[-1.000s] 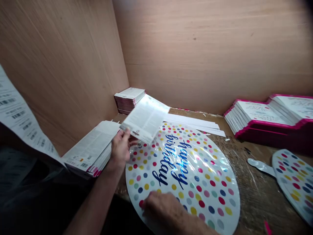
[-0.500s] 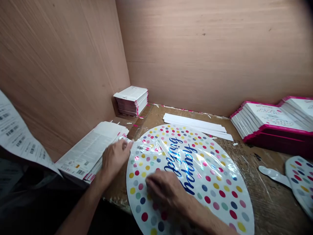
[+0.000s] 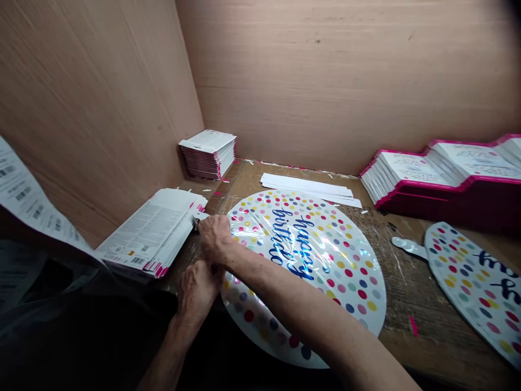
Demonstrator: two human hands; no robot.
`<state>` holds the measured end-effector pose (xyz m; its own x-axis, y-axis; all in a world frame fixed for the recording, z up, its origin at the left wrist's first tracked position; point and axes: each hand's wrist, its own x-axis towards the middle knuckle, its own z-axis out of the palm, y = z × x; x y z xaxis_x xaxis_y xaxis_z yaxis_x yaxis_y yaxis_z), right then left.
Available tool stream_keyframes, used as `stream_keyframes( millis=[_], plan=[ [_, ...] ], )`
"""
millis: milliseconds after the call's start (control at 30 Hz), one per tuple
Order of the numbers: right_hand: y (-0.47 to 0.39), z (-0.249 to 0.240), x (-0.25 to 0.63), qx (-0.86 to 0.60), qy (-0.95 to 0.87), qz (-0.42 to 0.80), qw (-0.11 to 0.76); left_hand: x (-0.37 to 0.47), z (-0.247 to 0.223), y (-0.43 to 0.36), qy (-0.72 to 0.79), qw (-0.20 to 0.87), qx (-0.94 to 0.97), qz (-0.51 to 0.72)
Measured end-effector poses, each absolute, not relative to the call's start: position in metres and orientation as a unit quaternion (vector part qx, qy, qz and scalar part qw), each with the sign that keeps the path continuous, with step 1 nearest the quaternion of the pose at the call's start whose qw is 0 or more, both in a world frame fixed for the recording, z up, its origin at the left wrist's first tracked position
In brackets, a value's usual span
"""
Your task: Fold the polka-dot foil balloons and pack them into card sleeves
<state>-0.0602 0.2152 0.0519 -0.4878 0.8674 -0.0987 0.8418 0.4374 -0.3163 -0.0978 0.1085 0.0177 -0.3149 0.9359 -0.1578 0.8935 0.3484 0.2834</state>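
Observation:
A flat, round foil balloon (image 3: 342,260) with coloured dots and blue "happy birthday" lettering lies sideways across the table, its near edge overhanging the front. My right hand (image 3: 215,236) reaches across to its left edge, fingers closed around the base of the white tail (image 3: 200,215), whose tip pokes out beyond them. Just below, my left hand (image 3: 199,285) is closed at the same edge, its fingertips partly hidden under my right wrist. The balloon's left edge looks gripped between both hands.
Printed cards (image 3: 150,231) are stacked on the left, with another stack (image 3: 207,155) in the corner. White strips (image 3: 307,187) lie behind the balloon. Pink-edged folded cards (image 3: 415,168) and a second balloon (image 3: 464,277) are on the right. A label sheet (image 3: 36,209) hangs at left.
My right hand has moved from the balloon's surface to its tail at the left. My left hand has come down from the tail to the edge below. The camera view has shifted.

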Motion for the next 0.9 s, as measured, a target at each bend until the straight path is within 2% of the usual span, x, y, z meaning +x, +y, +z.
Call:
stream_keyframes(
  millis=[133,300,467,633,833,900],
  plan=[
    [0.221,0.039,-0.026,-0.550,-0.808,0.192,0.091,-0.102,0.022,0.106,0.801,0.180,0.565,0.078],
    [0.227,0.022,0.007,-0.554,-0.767,0.294,0.135,-0.110,0.028,0.138,0.784,0.123,0.567,0.219],
    [0.227,0.015,0.010,-0.555,-0.717,0.379,0.184,-0.111,0.031,0.177,0.742,0.115,0.653,0.099],
    [0.226,0.010,0.030,-0.540,-0.654,0.460,0.265,-0.110,0.022,0.178,0.746,0.100,0.658,0.033],
    [0.204,0.015,0.123,-0.581,-0.551,0.490,0.344,-0.113,0.030,0.180,0.757,0.046,0.647,-0.085],
    [0.194,0.018,0.157,-0.598,-0.503,0.512,0.358,-0.101,0.040,0.178,0.749,0.026,0.659,-0.067]
  ],
)
